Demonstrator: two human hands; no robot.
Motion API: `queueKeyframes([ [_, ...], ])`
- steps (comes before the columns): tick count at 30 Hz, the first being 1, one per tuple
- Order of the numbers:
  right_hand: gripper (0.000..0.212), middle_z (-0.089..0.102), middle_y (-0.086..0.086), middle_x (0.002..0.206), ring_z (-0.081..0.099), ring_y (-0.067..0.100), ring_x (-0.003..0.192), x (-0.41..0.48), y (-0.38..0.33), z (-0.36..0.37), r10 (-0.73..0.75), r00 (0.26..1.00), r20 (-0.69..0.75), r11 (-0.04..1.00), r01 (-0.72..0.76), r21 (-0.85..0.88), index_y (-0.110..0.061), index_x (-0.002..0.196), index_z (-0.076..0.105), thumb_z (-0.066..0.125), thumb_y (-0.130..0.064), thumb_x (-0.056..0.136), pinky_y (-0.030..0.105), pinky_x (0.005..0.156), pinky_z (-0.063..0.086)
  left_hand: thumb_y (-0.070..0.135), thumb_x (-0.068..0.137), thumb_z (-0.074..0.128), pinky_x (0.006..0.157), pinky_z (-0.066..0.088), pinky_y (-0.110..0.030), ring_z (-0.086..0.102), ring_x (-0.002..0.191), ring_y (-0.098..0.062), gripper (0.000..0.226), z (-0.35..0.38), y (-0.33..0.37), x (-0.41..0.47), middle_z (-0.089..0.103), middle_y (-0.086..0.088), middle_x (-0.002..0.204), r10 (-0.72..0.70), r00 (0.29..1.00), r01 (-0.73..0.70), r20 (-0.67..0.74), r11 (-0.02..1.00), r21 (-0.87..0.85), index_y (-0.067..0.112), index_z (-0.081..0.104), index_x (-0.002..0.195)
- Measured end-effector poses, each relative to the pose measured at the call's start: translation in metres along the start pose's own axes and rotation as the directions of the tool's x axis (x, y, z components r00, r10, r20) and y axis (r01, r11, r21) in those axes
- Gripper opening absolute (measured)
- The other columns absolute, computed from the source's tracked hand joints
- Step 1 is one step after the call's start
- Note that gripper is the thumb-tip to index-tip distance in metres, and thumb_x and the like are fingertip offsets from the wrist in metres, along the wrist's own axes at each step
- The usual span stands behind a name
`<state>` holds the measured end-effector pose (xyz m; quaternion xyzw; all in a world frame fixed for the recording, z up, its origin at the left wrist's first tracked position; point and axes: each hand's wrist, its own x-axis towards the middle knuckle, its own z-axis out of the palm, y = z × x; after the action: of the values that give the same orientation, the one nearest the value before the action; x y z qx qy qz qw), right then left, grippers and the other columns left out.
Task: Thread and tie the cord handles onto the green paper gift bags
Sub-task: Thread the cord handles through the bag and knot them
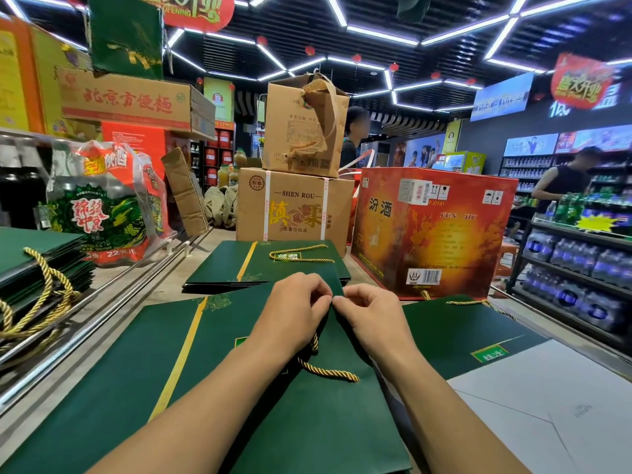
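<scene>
Two hands meet at the far edge of the bag (239, 405): left hand (294, 309) and right hand (369, 316) pinch that edge, fingers curled, thumbs together. Forearms converge, wrists bent down. Cord (328, 371) lies loose on the bag under the left wrist; bag flat at the near edge of the worktop (164, 287)

Head view, my only feed: wide-angle camera worn on the head, facing forward and down, close above the left hand (294, 313) and right hand (371, 321) on the green bag (136, 371); cartons (294, 206) and shelves (581, 268) farther ahead.
</scene>
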<state>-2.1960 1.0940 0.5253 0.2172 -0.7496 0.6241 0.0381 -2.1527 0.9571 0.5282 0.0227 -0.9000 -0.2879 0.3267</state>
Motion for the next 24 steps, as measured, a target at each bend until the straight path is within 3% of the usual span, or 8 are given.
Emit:
queueKeyframes([
  [3,0.036,0.079,0.005,0.086,0.075,0.023,0.082,-0.001,-0.002,-0.002,0.020,0.998,0.064,0.997,-0.025,0.067,-0.024,0.078,0.083,0.060,-0.003,0.094,0.044,0.075,0.062,0.023,0.095,0.065,0.079,0.046,-0.022,0.059,0.086,-0.006,0.006,-0.002,-0.001,0.001,0.065,0.009,0.092,-0.011,1.000,0.010,-0.027,0.999,-0.038,0.024,0.072,0.095],
  [7,0.025,0.071,0.026,0.092,0.064,0.025,0.079,0.003,-0.004,-0.004,0.081,0.992,0.093,0.963,-0.102,0.250,0.003,0.090,0.075,0.065,-0.020,0.093,0.038,0.069,0.050,0.021,0.094,0.068,0.070,0.044,-0.009,0.062,0.083,0.001,0.007,-0.006,-0.002,0.002,0.069,0.014,0.087,-0.058,0.996,0.046,-0.068,0.985,-0.168,0.024,0.073,0.092],
  [9,0.026,0.070,0.029,0.092,0.065,0.026,0.082,0.003,-0.005,-0.006,0.072,0.988,0.135,0.943,-0.112,0.313,0.004,0.096,0.076,0.066,-0.019,0.093,0.033,0.066,0.050,0.021,0.093,0.070,0.066,0.044,-0.006,0.063,0.078,0.003,0.007,-0.007,-0.002,0.002,0.070,0.015,0.082,-0.087,0.993,0.067,-0.074,0.968,-0.242,0.025,0.073,0.089],
  [10,0.022,0.072,0.028,0.096,0.066,0.029,0.087,0.003,-0.005,-0.007,0.055,0.985,0.163,0.932,-0.109,0.345,0.001,0.098,0.078,0.063,-0.014,0.093,0.034,0.070,0.050,0.021,0.093,0.070,0.065,0.045,-0.007,0.063,0.077,0.003,0.008,-0.007,-0.002,0.001,0.071,0.015,0.080,-0.099,0.992,0.075,-0.076,0.960,-0.271,0.027,0.073,0.087],
  [12,0.036,0.073,0.026,0.110,0.068,0.033,0.101,0.001,-0.007,-0.010,0.014,0.972,0.233,0.914,-0.107,0.391,-0.008,0.108,0.080,0.049,-0.001,0.091,0.043,0.086,0.050,0.021,0.093,0.071,0.068,0.049,-0.013,0.064,0.074,0.002,0.010,-0.008,-0.002,0.001,0.071,0.015,0.078,-0.116,0.990,0.084,-0.083,0.943,-0.321,0.028,0.072,0.086],
  [14,0.042,0.075,0.020,0.113,0.070,0.035,0.109,-0.002,-0.008,-0.012,-0.025,0.960,0.279,0.912,-0.093,0.400,-0.011,0.115,0.079,0.048,0.006,0.092,0.047,0.095,0.053,0.021,0.092,0.071,0.071,0.051,-0.019,0.064,0.074,0.002,0.010,-0.009,-0.002,0.001,0.071,0.015,0.078,-0.123,0.988,0.086,-0.088,0.936,-0.341,0.028,0.072,0.085],
  [18,0.023,0.078,0.013,0.107,0.075,0.029,0.101,-0.007,-0.008,-0.014,-0.085,0.966,0.243,0.929,-0.011,0.369,-0.011,0.115,0.078,0.071,-0.011,0.093,0.041,0.087,0.061,0.022,0.092,0.073,0.068,0.048,-0.012,0.064,0.075,0.004,0.009,-0.010,-0.002,-0.001,0.071,0.016,0.078,-0.111,0.991,0.083,-0.069,0.944,-0.319,0.028,0.072,0.086],
  [24,0.020,0.080,0.008,0.101,0.076,0.028,0.095,-0.008,-0.008,-0.009,-0.111,0.981,0.162,0.958,0.063,0.280,-0.013,0.112,0.079,0.073,-0.011,0.092,0.041,0.080,0.064,0.022,0.092,0.072,0.065,0.043,-0.004,0.061,0.079,0.008,0.006,-0.008,0.001,-0.003,0.070,0.016,0.081,-0.082,0.993,0.055,-0.084,0.958,-0.283,0.026,0.072,0.089],
])
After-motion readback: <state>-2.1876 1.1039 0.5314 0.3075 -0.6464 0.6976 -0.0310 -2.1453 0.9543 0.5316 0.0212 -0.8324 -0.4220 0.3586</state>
